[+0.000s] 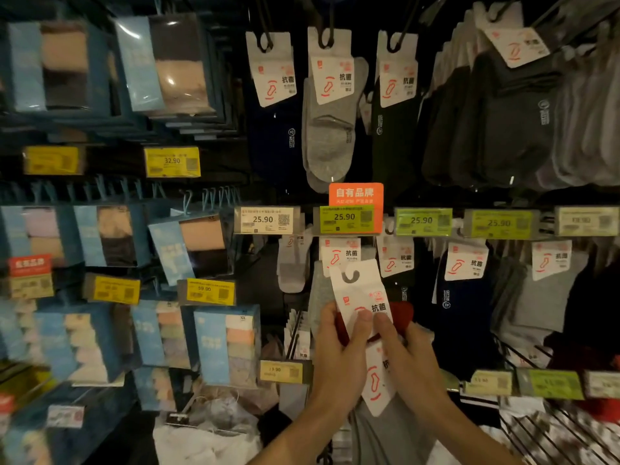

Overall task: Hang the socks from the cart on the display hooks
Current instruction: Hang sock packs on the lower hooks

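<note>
While both hands are raised in front of the sock wall, they hold a pair of red socks (402, 315) by its white header card (360, 293). The left hand (339, 357) pinches the card's lower left side, its fingers (362, 322) curled onto the front. The right hand (412, 360) pinches the lower right side, thumb beside the left one. The card's hook cutout points up, just below the green price tag (347, 219) reading 25.90 and the orange sign (355, 193). A second white card (375, 380) hangs between the wrists. Above, grey socks (327, 139) hang from a black display hook (330, 25), and blue boxed packs (228, 344) fill the left side.
</note>
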